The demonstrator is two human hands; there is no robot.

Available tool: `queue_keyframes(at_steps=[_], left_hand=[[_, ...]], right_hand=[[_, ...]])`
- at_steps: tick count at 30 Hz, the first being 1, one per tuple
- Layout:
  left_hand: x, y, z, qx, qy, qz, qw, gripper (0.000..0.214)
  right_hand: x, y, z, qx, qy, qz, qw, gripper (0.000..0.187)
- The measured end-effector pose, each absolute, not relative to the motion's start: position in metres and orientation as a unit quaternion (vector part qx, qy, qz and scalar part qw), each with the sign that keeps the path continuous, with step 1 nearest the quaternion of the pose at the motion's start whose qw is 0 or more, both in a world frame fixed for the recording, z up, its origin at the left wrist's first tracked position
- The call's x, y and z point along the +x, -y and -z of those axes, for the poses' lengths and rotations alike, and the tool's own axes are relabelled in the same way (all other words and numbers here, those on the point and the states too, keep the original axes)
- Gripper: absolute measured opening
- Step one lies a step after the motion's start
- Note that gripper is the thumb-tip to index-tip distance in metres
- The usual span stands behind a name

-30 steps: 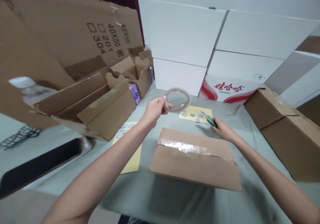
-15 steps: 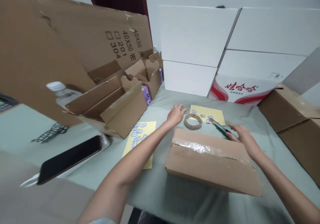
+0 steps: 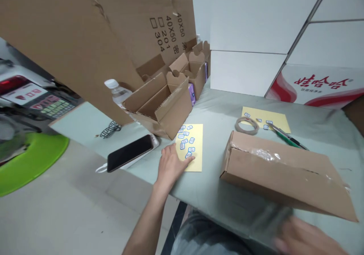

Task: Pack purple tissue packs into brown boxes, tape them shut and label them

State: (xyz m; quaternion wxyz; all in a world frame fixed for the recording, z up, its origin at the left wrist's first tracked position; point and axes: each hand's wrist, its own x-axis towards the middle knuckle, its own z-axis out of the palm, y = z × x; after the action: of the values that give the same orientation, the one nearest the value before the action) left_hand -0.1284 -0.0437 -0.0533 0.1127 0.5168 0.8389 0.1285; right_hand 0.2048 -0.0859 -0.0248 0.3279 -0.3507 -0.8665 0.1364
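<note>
My left hand (image 3: 170, 165) lies with its fingers apart on the near-left part of a yellow sheet (image 3: 196, 163) that bears several small blue-outlined labels. Low at the right edge of the table, my right hand (image 3: 308, 237) is smeared by motion, so its fingers do not show clearly. Just above it sits a closed cardboard box (image 3: 284, 168) with clear tape along its top seam. Behind the box lie a roll of tape (image 3: 247, 125) and a green-handled utility knife (image 3: 287, 136). The knife's tip rests on a second yellow sheet (image 3: 280, 120) with a few labels.
Open cardboard boxes (image 3: 178, 114) stand at the left beside a white-capped bottle (image 3: 118, 90) and a large carton (image 3: 119, 27). A phone (image 3: 130, 152) lies near the table edge, with a black wire coil (image 3: 110, 129) behind it. White cartons (image 3: 244, 71) line the back.
My left hand has moved from beside the tape roll to the left yellow sheet. My right hand has left the utility knife and come toward me. The view has turned left and down.
</note>
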Motion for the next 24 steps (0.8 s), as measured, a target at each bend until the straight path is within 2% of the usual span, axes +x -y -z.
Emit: queue_keyframes(at_steps=[2, 4, 6, 9, 12, 15, 17, 20, 22, 24], left_hand=[[-0.124, 0.037, 0.058, 0.522, -0.836, -0.127, 0.108, 0.087], [-0.123, 0.031, 0.060, 0.535, -0.827, -0.128, 0.113, 0.090], [-0.123, 0.030, 0.062, 0.550, -0.816, -0.129, 0.124, 0.091], [-0.121, 0.033, 0.062, 0.565, -0.802, -0.140, 0.131, 0.085], [-0.108, 0.038, 0.051, 0.597, -0.768, -0.188, 0.138, 0.064], [-0.078, 0.043, 0.027, 0.694, -0.600, -0.360, 0.171, 0.048], [-0.051, 0.046, 0.007, 0.768, -0.453, -0.433, 0.135, 0.044], [-0.014, 0.050, -0.019, 0.868, -0.346, -0.341, 0.102, 0.042], [-0.002, 0.050, -0.030, 0.893, -0.339, -0.273, 0.113, 0.043], [-0.003, 0.047, -0.036, 0.893, -0.336, -0.269, 0.130, 0.040]], right_hand=[[0.178, 0.092, 0.022, -0.276, 0.863, -0.172, 0.387, 0.020], [0.161, 0.093, 0.016, -0.233, 0.845, -0.192, 0.440, 0.034], [0.158, 0.092, 0.007, -0.255, 0.841, -0.158, 0.450, 0.049], [0.171, 0.086, -0.007, -0.349, 0.843, -0.023, 0.409, 0.059], [0.191, 0.078, -0.014, -0.411, 0.846, 0.060, 0.333, 0.056], [0.202, 0.074, -0.014, -0.451, 0.854, 0.094, 0.240, 0.052], [0.202, 0.075, -0.012, -0.464, 0.854, 0.110, 0.210, 0.053], [0.198, 0.079, -0.012, -0.470, 0.851, 0.112, 0.203, 0.057], [0.197, 0.080, -0.013, -0.466, 0.858, 0.103, 0.190, 0.059], [0.202, 0.081, -0.013, -0.469, 0.857, 0.096, 0.188, 0.056]])
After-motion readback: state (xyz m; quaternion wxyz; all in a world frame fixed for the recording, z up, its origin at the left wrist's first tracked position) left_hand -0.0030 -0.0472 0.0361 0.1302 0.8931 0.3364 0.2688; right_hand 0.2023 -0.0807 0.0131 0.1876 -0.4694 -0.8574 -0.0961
